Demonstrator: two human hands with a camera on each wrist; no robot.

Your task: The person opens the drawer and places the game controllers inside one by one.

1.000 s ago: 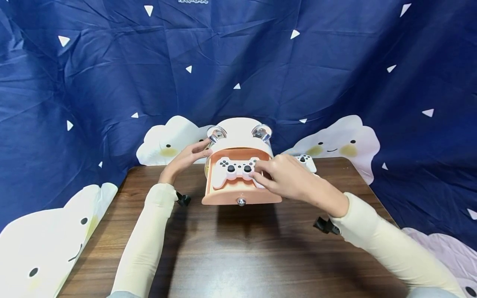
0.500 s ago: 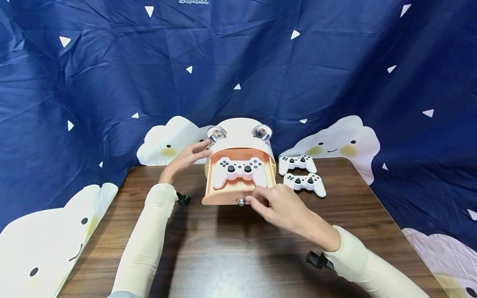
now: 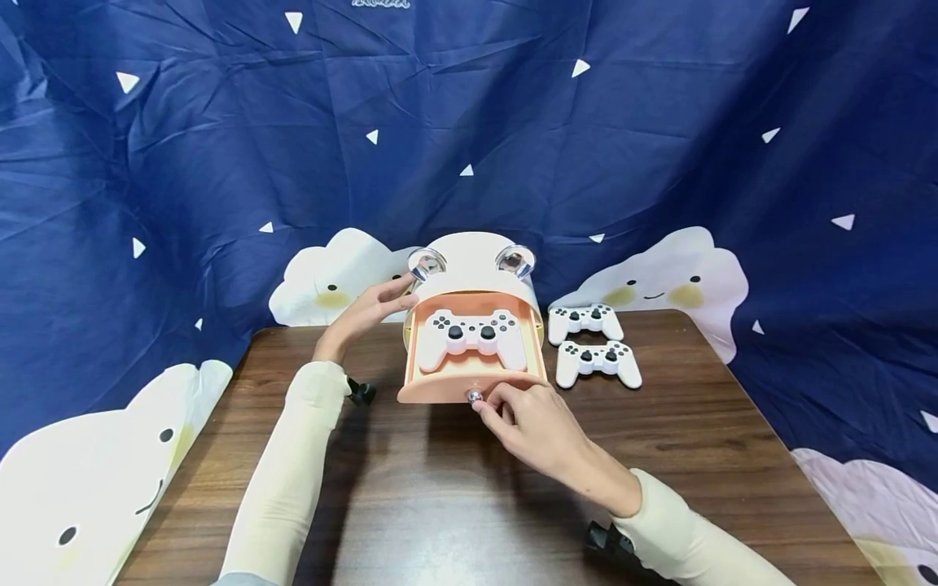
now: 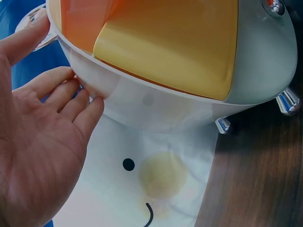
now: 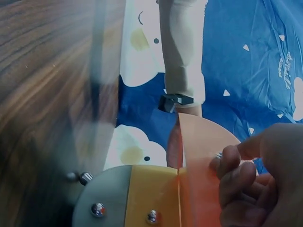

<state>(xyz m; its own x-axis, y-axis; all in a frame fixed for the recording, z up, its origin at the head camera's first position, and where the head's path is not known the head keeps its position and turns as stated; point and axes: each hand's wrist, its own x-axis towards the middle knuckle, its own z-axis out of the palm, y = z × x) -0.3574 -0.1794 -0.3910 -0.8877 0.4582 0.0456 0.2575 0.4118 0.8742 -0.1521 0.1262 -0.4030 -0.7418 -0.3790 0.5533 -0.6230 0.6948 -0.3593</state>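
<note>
A small white rounded cabinet (image 3: 469,259) has its top peach drawer (image 3: 440,389) pulled out, with a white game controller (image 3: 471,332) lying inside. At the drawer front my right hand (image 3: 538,423) pinches the round metal knob (image 3: 474,396) between thumb and curled fingers; the right wrist view shows that hand (image 5: 255,182) close against the drawer front (image 5: 201,146). My left hand (image 3: 366,313) rests on the cabinet's left side. In the left wrist view its palm (image 4: 42,137) faces the camera, fingers extended to the white wall (image 4: 142,99).
Two more white controllers (image 3: 585,322) lie one before the other on the wooden table (image 3: 469,505), right of the cabinet. Below the open drawer are a yellow drawer (image 4: 175,52) and a grey-green one (image 4: 265,61), both closed. A blue cloud-print cloth (image 3: 220,122) hangs behind.
My right hand has moved from the controller in the drawer down to the knob and now pinches it. Its move uncovered the two controllers at the right. My left hand stays put.
</note>
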